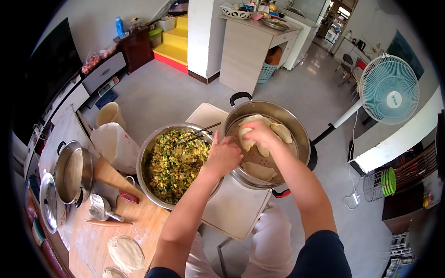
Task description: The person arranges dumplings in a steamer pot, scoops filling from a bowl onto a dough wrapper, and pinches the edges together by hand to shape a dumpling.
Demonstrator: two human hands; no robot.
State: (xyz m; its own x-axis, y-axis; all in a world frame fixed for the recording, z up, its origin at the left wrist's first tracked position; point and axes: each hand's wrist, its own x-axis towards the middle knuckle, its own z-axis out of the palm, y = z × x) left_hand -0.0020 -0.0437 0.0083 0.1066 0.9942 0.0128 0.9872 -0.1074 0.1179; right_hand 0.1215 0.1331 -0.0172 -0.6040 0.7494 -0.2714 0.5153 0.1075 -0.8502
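Note:
My right hand (260, 135) reaches into a large steel steamer pot (301, 124), its fingers bent over a pale half-moon dumpling (245, 141) and touching it. Beside it on the perforated steamer tray (278, 175) lie several more dumplings, one of them (258, 171) near the front. My left hand (224, 154) is between the pot and a steel bowl (143, 178), fingers apart and holding nothing. Chopped yellow and green filling (176, 169) fills much of the bowl. A pair of dark chopsticks (199, 133) leans over its far right edge.
Flat dough rounds (126, 254) lie on the floured wooden board (150, 220) at left, near a metal cup with a handle (98, 207). Bowl and pot stand on a small table (232, 208). A standing fan (389, 90) is at right, a white plastic container (113, 146) left of the bowl.

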